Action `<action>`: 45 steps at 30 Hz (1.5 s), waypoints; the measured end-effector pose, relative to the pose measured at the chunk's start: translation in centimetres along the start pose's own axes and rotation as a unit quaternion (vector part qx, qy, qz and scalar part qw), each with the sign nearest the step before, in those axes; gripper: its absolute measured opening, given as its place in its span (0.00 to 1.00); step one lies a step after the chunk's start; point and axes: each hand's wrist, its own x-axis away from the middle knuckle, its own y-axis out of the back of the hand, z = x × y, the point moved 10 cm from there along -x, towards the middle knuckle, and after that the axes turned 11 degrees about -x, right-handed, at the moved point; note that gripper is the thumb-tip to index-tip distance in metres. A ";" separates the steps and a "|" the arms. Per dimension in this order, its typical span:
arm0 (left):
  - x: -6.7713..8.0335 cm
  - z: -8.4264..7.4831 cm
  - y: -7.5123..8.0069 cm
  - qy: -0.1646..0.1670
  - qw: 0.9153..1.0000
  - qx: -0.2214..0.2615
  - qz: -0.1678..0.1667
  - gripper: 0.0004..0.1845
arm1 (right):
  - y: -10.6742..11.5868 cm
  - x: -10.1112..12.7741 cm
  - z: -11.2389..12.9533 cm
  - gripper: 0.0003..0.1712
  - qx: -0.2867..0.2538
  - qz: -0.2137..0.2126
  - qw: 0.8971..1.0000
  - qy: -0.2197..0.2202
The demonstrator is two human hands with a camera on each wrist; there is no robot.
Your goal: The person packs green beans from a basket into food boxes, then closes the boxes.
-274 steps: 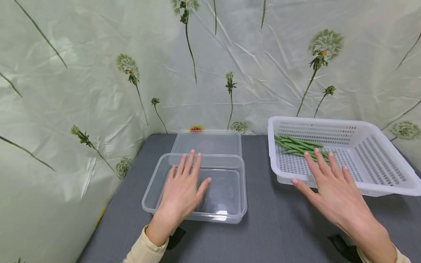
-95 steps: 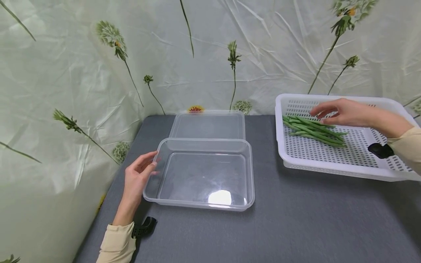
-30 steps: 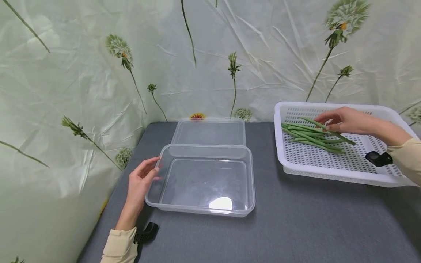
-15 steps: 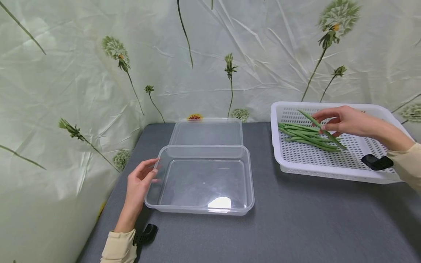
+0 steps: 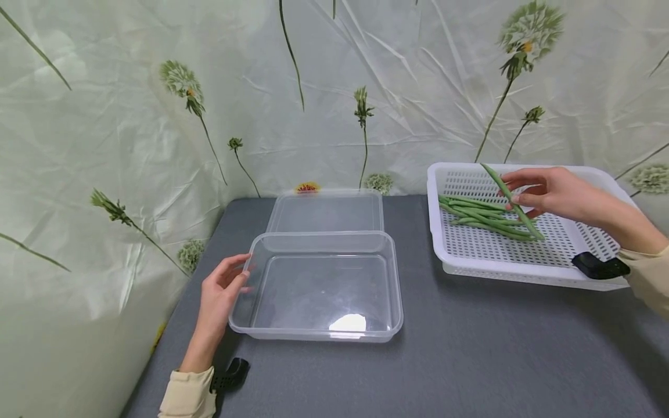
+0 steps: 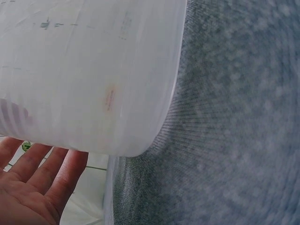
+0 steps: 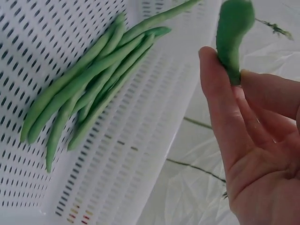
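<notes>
My right hand (image 5: 569, 194) pinches one green bean (image 5: 525, 220) between thumb and fingertips, over the white perforated basket (image 5: 528, 275). The right wrist view shows that bean (image 7: 233, 35) end-on at the fingertips. Several more green beans (image 5: 483, 217) lie in a loose bundle in the basket's left part. My left hand (image 5: 215, 299) is at the left side of a clear plastic container (image 5: 316, 335), its extended fingers touching the wall near the rim. In the left wrist view the fingers (image 6: 44, 171) reach the container's wall (image 6: 84, 84); the thumb is hidden there.
Behind the container lies a clear flat lid (image 5: 326, 210), partly overlapped by the container's back rim. Both stand on a dark grey tablecloth (image 5: 418, 360). A pale floral sheet (image 5: 313, 87) rises behind and to the left of the table.
My right hand has lifted one green bean off the bundle and tilted it more upright. Earlier, both hands hovered spread; the left then moved to the container's side and has stayed there.
</notes>
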 end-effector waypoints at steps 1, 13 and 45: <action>0.1 0.0 0.0 0.001 1.000 0.000 0.000 0.16 | 0.0 0.2 0.1 0.26 -0.002 -0.005 1.000 0.002; 0.2 -0.1 -0.1 0.002 1.000 0.000 0.000 0.16 | -0.7 2.0 2.3 0.26 -0.041 -0.056 0.997 0.024; 0.2 -0.1 -0.1 -0.001 1.000 0.002 0.003 0.16 | -7.3 4.0 7.7 0.26 -0.295 -0.162 0.929 0.155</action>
